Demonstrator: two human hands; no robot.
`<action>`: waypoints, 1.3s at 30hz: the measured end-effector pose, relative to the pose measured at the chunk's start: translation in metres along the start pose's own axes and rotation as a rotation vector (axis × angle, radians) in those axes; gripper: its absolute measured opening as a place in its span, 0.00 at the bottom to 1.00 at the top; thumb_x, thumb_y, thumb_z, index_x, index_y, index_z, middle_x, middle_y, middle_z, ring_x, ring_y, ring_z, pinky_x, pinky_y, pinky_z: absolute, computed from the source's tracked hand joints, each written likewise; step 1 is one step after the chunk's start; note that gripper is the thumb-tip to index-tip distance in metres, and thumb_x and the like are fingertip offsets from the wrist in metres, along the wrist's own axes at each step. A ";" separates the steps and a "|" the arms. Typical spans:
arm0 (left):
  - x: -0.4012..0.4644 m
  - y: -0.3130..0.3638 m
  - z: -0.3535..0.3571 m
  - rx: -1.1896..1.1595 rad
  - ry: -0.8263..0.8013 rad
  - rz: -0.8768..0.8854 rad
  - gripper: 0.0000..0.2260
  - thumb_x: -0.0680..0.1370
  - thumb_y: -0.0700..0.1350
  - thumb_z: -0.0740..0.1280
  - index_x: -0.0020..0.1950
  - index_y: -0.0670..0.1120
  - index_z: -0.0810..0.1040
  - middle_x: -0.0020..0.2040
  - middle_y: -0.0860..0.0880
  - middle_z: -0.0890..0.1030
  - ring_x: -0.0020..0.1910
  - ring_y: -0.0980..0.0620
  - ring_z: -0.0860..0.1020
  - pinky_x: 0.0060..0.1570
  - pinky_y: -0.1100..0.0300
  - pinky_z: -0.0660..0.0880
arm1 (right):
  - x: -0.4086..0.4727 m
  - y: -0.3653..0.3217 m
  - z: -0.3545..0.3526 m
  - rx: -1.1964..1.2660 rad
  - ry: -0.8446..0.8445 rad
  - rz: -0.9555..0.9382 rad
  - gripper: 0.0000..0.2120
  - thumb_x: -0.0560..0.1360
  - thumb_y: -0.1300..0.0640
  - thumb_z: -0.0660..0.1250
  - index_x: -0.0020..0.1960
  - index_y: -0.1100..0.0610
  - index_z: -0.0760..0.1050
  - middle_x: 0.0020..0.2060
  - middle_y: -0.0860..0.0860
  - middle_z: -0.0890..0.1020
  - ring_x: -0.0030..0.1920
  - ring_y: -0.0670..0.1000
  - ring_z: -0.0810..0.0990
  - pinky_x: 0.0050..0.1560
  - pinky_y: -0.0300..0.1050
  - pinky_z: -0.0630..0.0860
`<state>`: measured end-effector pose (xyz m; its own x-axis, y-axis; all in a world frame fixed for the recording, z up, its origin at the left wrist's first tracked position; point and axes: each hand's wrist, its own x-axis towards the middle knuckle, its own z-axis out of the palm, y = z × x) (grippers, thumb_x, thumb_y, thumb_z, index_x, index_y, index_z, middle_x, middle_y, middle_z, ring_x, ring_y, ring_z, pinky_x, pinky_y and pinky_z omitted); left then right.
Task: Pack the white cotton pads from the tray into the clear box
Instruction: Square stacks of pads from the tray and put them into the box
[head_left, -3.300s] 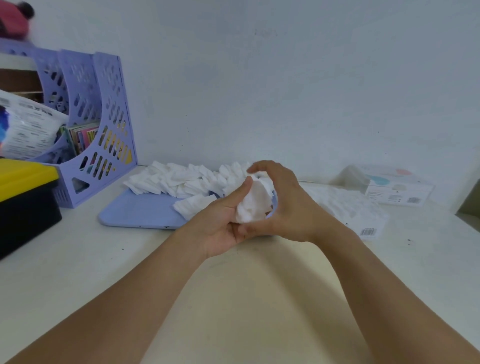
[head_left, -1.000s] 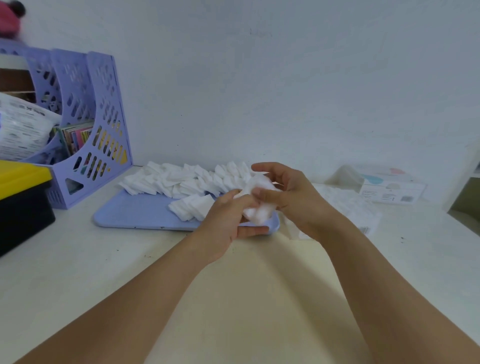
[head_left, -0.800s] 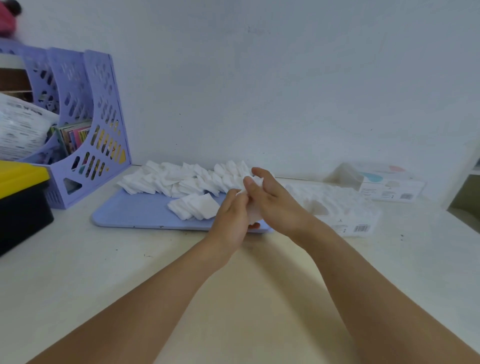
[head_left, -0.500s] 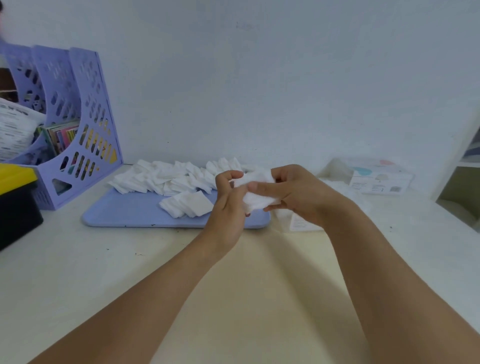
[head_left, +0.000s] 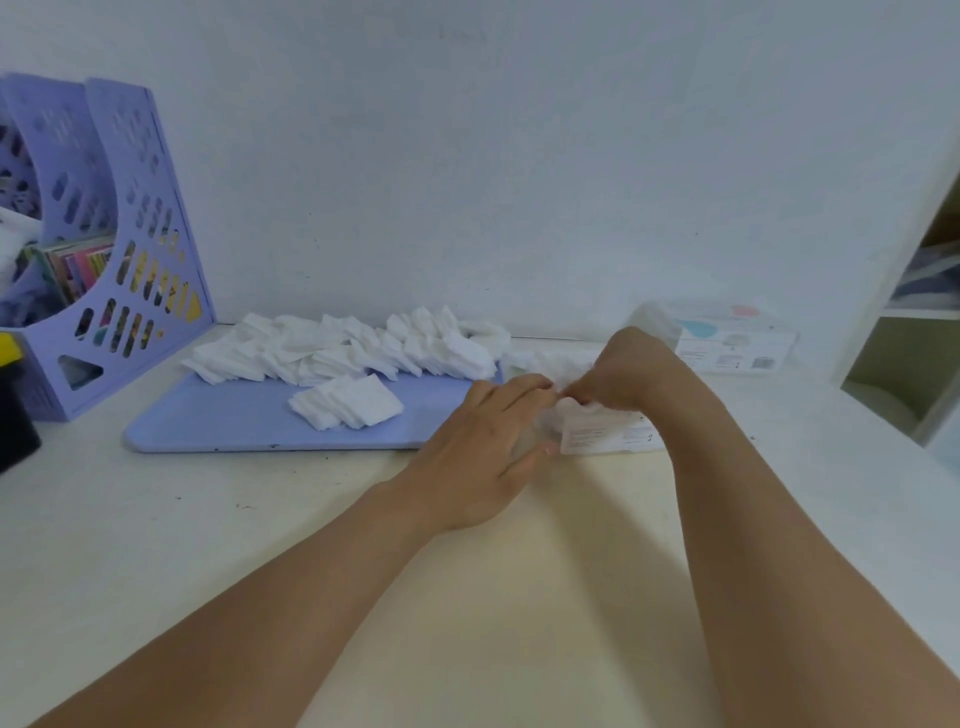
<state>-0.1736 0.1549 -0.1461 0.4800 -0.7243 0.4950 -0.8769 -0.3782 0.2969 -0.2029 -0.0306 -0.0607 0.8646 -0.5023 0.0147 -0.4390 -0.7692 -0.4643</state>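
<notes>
Both hands meet over the clear box (head_left: 602, 434), which stands on the white table (head_left: 156, 545) just to the right of the blue tray (head_left: 218, 421). The left hand (head_left: 485, 457) lies palm down against the near left corner of the box, its fingers stretched forward and its thumb along the front wall, so it is relaxed and presses rather than grasps. The right hand (head_left: 626, 371) comes from the right, its fingers bent downward into the box and pinching a small bunch of white pads (head_left: 571, 401); the fingertips of both hands nearly touch there. More pads (head_left: 550, 361) fill the box behind the hands, though this part is blurred. To the left of the left hand, a long row of cotton pads (head_left: 343, 351) lies along the far edge of the tray, and a small fanned group (head_left: 348, 401) lies nearer the tray's middle. Beyond the right hand, near the wall, a second box with a printed label (head_left: 727, 340) stands apart. Far to the left of both hands is a purple file holder (head_left: 119, 234) with coloured books inside.
</notes>
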 end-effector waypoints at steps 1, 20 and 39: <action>0.000 0.003 0.001 0.013 -0.012 0.020 0.22 0.83 0.51 0.62 0.77 0.53 0.65 0.75 0.58 0.66 0.66 0.50 0.68 0.66 0.53 0.67 | 0.001 0.000 0.002 -0.039 0.013 -0.008 0.19 0.67 0.52 0.79 0.33 0.57 0.69 0.28 0.51 0.73 0.30 0.51 0.72 0.29 0.42 0.64; 0.003 0.008 -0.002 0.110 0.026 0.086 0.08 0.83 0.50 0.61 0.60 0.49 0.71 0.56 0.54 0.70 0.47 0.49 0.70 0.44 0.52 0.71 | 0.025 -0.001 0.011 -0.493 -0.205 -0.042 0.49 0.68 0.36 0.68 0.81 0.47 0.49 0.80 0.54 0.56 0.80 0.60 0.51 0.74 0.69 0.59; 0.003 -0.027 -0.045 -0.184 0.523 -0.239 0.16 0.78 0.54 0.67 0.62 0.48 0.77 0.60 0.51 0.77 0.57 0.52 0.76 0.58 0.55 0.73 | -0.014 -0.024 -0.021 0.145 0.061 -0.321 0.40 0.69 0.46 0.80 0.77 0.50 0.67 0.74 0.53 0.69 0.74 0.53 0.68 0.69 0.47 0.70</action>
<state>-0.1477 0.1888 -0.1162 0.6544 -0.2342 0.7190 -0.7459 -0.3560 0.5629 -0.2093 -0.0137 -0.0310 0.9347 -0.2703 0.2306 -0.1046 -0.8297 -0.5484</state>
